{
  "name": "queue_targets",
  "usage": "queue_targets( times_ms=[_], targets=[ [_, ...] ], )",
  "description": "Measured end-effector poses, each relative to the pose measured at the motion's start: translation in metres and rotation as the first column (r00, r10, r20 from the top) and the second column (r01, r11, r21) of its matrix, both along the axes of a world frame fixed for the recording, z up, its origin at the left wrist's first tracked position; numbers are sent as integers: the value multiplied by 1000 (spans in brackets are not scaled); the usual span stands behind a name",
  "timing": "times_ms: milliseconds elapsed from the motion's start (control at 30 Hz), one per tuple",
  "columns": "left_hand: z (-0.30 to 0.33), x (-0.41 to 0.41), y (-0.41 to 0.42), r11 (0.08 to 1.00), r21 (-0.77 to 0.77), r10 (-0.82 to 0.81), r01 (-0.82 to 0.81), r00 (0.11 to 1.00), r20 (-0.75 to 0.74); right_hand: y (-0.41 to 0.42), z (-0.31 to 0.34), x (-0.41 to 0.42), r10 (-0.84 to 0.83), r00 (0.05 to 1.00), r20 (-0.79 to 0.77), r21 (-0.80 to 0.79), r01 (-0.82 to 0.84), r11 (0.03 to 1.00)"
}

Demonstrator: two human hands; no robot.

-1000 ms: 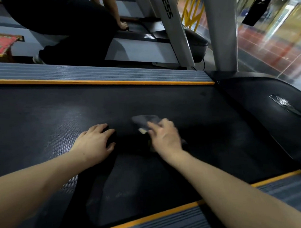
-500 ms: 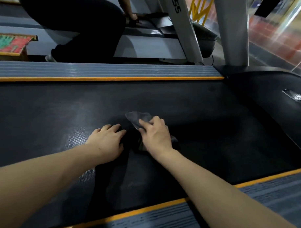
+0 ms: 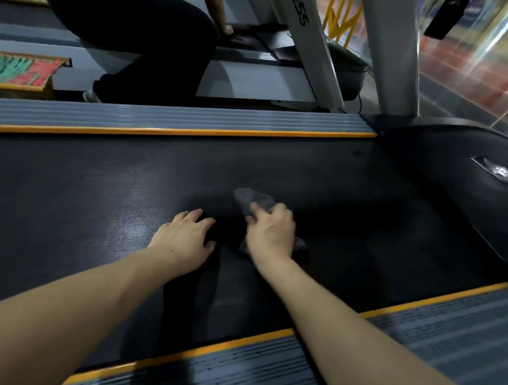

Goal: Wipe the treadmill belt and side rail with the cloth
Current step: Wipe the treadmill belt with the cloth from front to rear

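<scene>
The black treadmill belt (image 3: 348,206) fills the middle of the view. A dark grey cloth (image 3: 251,199) lies on it, bunched under my right hand (image 3: 270,235), whose curled fingers grip it and press it down. My left hand (image 3: 185,238) rests flat on the belt just left of the cloth, fingers spread. A grey ribbed side rail (image 3: 169,120) with an orange edge runs along the far side. The near side rail (image 3: 439,327), also orange-edged, passes under my right forearm.
The black motor cover (image 3: 462,162) with a silver badge closes the belt on the right. A grey upright post (image 3: 391,49) rises behind it. Beyond the far rail another person (image 3: 144,43) in dark clothes crouches on a neighbouring treadmill. A patterned mat (image 3: 18,71) lies far left.
My right hand slid the cloth left toward my left hand, then back a little to the right. The left hand stayed planted on the belt.
</scene>
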State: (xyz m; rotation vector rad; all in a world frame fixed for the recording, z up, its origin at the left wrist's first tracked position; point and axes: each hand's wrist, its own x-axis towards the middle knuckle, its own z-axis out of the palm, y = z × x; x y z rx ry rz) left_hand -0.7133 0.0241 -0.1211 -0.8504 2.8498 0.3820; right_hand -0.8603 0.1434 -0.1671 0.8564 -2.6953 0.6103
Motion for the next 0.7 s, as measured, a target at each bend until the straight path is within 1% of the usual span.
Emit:
queue_targets(
  times_ms=[67, 100, 133, 167, 200, 233, 267, 333, 367, 433, 467, 533, 600, 633, 667, 700],
  targets=[
    [-3, 3, 0, 1000, -3, 14, -14, 1000, -25, -8, 0, 17, 228, 974, -9, 16, -228, 974],
    [-5, 5, 1, 1000, 1, 15, -15, 999, -32, -1, 3, 10, 307, 952, 1, 12, -306, 952],
    [-7, 6, 1, 1000, 2, 12, -12, 999, -41, 10, 6, -4, 343, 939, -17, 19, -343, 939],
    [-8, 7, 2, 1000, 4, 9, -9, 999, -54, 26, 7, -20, 334, 941, -46, 36, -333, 942],
    [-10, 8, 3, 1000, 3, 5, -5, 998, -68, 44, 6, -41, 275, 959, -73, 51, -272, 961],
    [-11, 8, 4, 1000, 1, 0, 0, 997, -80, 62, 8, -63, 167, 982, -84, 60, -162, 985],
    [-12, 9, 6, 1000, -4, -5, 5, 996, -86, 81, 10, -84, 30, 998, -64, 82, -25, 996],
    [-17, 9, 10, 1000, -21, -10, 8, 996, -92, 111, 13, -110, -222, 975, -11, 113, 221, 969],
    [-19, 10, 11, 1000, -26, -5, 2, 995, -98, 115, 13, -113, -307, 952, 4, 122, 304, 945],
    [-22, 9, 12, 1000, -24, 13, -16, 994, -109, 100, 6, -104, -390, 920, 34, 117, 384, 916],
    [-22, 9, 12, 1000, -21, 20, -23, 994, -111, 85, 2, -89, -389, 920, 54, 90, 384, 919],
    [-21, 8, 11, 1000, -4, 29, -29, 994, -106, 47, -3, -48, -291, 953, 84, 23, 290, 957],
    [-21, 7, 10, 1000, 5, 31, -31, 994, -102, 18, -7, -3, -57, 998, 9, 4, 57, 998],
    [-20, 7, 10, 999, 2, 33, -33, 994, -103, 11, -5, 16, 86, 996, -24, 22, -86, 996],
    [-20, 8, 10, 999, -2, 31, -32, 994, -102, 9, -1, 25, 209, 978, -19, 35, -209, 977],
    [-20, 8, 10, 1000, -6, 25, -26, 994, -102, 12, 5, 22, 296, 955, -8, 32, -295, 955]
  ],
)
